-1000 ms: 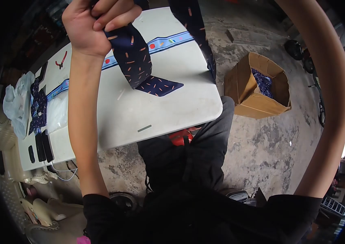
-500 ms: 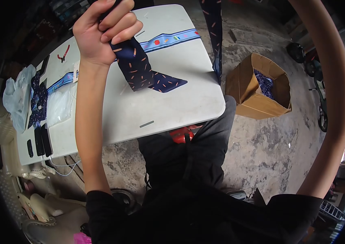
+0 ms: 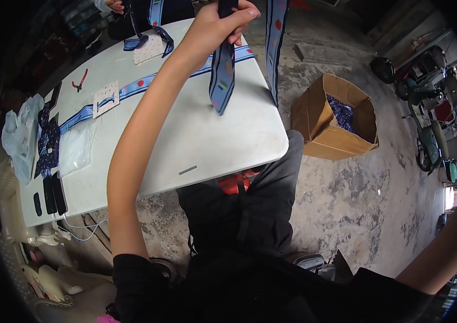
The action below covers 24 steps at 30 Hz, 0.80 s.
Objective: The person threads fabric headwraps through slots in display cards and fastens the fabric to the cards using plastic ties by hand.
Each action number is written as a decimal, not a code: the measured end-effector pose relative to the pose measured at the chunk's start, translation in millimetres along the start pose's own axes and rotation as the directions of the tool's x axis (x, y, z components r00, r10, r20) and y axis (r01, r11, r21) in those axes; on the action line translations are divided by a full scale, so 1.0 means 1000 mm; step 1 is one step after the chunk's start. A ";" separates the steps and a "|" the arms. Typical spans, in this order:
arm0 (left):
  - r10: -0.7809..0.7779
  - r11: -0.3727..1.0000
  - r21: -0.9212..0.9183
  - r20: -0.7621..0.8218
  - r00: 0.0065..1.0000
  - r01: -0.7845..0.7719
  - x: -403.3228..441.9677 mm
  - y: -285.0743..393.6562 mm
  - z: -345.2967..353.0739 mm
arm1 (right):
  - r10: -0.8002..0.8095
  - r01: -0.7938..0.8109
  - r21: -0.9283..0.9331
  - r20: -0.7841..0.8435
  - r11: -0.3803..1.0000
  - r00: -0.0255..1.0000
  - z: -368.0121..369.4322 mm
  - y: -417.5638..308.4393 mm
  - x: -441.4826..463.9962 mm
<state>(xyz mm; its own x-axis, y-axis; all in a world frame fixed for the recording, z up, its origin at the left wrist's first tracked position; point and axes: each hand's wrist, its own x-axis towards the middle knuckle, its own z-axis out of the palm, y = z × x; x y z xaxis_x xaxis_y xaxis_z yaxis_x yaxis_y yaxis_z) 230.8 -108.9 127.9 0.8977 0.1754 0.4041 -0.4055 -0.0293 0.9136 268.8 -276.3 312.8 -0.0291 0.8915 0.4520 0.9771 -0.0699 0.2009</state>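
Observation:
At the far edge of the table, my left hand (image 3: 223, 26) is closed around a narrow scarf (image 3: 223, 81), navy on one face and light blue with small coloured prints on the other. Its pointed end hangs over the white table (image 3: 212, 142). A further light-blue length (image 3: 275, 51) hangs beside the table's right edge; its upper end is out of frame. Another light-blue scarf (image 3: 141, 83) lies across the table behind my forearm, threaded through a pale card (image 3: 106, 98). My right hand is outside the view; only my right arm (image 3: 449, 242) shows.
Across the table, another person's hand (image 3: 115, 5) is near a navy strip on a second card (image 3: 147, 49). Red-handled pliers (image 3: 80, 79), a plastic bag (image 3: 21, 134), a clear packet (image 3: 75, 151) and black devices (image 3: 51, 194) lie left. A cardboard box (image 3: 338, 142) holds navy fabric.
My left hand has moved right, and the hanging scarf end now shows its light-blue face. My right arm has swung outward to the right. The other person's hand and second card have come into view.

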 end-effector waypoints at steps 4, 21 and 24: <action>0.061 0.998 0.026 -0.053 0.997 -0.060 0.006 -0.006 0.004 | 0.018 -0.018 0.002 -0.004 1.000 1.000 -0.002 -0.001 -0.009; 0.064 0.973 -0.213 -0.123 0.990 -0.089 -0.035 -0.033 -0.028 | 0.081 -0.082 -0.008 -0.068 0.997 0.994 -0.003 -0.005 -0.033; 0.006 0.974 -0.223 -0.181 0.983 -0.047 -0.047 -0.052 -0.017 | 0.088 -0.090 -0.016 -0.085 0.996 0.993 -0.005 -0.004 -0.037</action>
<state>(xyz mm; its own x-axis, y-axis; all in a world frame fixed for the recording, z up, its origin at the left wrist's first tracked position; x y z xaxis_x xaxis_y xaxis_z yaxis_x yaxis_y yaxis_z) 206.4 -98.5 60.6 0.8490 0.3509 0.3952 -0.4759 0.1824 0.8604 264.5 -311.6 299.4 0.0391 0.8408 0.5400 0.9724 -0.1565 0.1731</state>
